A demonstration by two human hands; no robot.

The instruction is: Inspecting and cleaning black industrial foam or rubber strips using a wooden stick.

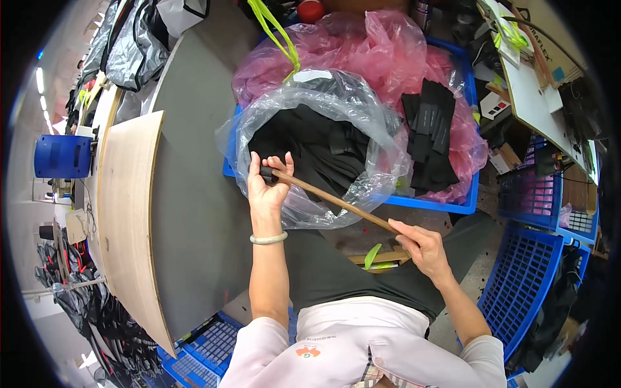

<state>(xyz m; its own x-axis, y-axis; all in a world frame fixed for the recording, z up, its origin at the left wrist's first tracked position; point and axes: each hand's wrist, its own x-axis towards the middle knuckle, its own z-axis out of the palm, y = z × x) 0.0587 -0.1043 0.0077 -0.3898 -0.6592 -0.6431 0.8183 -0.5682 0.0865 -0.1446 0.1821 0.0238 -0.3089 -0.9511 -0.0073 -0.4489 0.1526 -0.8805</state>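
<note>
while both hands grip, thin wooden stick [336, 202] crosses crinkly clear bag [381, 139].

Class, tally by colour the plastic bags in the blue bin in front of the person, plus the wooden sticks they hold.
Pink plastic bag: 1
Clear plastic bag: 1
Wooden stick: 1
Total: 3

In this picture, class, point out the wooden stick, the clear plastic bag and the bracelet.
wooden stick [336, 203], head view, middle of the shaft between the hands.
clear plastic bag [362, 107], head view, upper crinkled rim.
bracelet [268, 239], head view, pale band on the left wrist.
</note>
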